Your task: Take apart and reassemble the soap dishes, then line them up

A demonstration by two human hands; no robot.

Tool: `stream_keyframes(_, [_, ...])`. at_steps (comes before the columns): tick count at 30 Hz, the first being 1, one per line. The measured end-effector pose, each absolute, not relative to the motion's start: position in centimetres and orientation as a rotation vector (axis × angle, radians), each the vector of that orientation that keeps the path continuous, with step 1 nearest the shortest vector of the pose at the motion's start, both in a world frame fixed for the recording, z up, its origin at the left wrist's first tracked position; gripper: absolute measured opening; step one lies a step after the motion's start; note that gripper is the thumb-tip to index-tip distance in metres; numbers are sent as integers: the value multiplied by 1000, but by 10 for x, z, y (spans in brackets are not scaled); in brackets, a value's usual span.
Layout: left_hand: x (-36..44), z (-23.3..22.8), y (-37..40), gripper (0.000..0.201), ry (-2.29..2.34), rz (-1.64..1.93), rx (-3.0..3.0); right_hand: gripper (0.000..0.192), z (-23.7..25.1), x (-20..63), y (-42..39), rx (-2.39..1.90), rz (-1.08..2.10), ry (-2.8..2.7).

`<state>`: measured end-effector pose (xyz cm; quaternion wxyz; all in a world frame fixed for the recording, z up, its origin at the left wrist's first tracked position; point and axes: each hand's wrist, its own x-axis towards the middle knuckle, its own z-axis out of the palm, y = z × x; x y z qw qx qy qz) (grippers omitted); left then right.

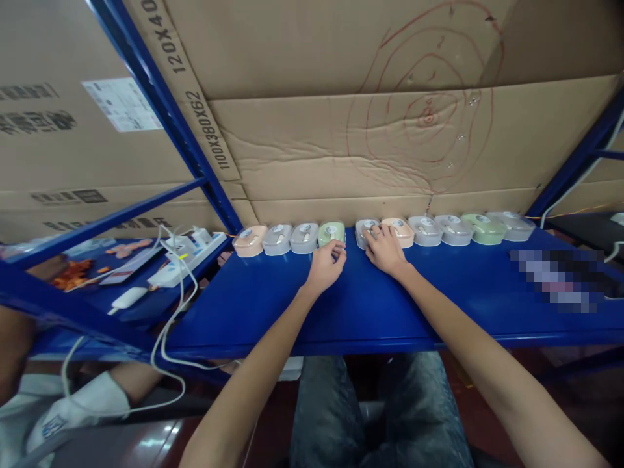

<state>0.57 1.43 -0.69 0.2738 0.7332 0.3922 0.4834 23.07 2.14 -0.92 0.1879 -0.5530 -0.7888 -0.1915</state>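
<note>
My left hand (325, 266) is loosely curled at the front of a green lidded box (332, 232), with a gap between thumb and fingers and nothing visible in it. My right hand (387, 252) lies with fingers spread across the tops of a grey lidded box (363, 227) and a peach lidded box (402, 233). These boxes stand in a row along the back of the blue shelf (361, 305). A gap separates the green box from the grey one. Pale round stickers show on the lids; the contents cannot be made out.
Left of the green box stand two grey boxes (277, 240) and a peach box (249, 242). Several more boxes, including another green one (482, 229), continue rightward. Cardboard (312, 143) backs the shelf. White cables (168, 331) hang at left, near another person's sleeve (80, 416).
</note>
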Motion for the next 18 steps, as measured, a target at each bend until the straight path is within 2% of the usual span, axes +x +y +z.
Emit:
stream_keyframes(5, [-6, 16, 45, 13, 1109, 1344, 2206, 57, -15, 234, 20, -1548, -537, -2180])
stream_keyframes(12, [-11, -7, 49, 46, 1160, 1283, 2617, 62, -16, 232, 18, -1512, -473, -2149])
stream_keyframes(18, [1, -2, 30, 32, 1133, 1217, 2625, 73, -18, 210, 5, -1253, -367, -2199])
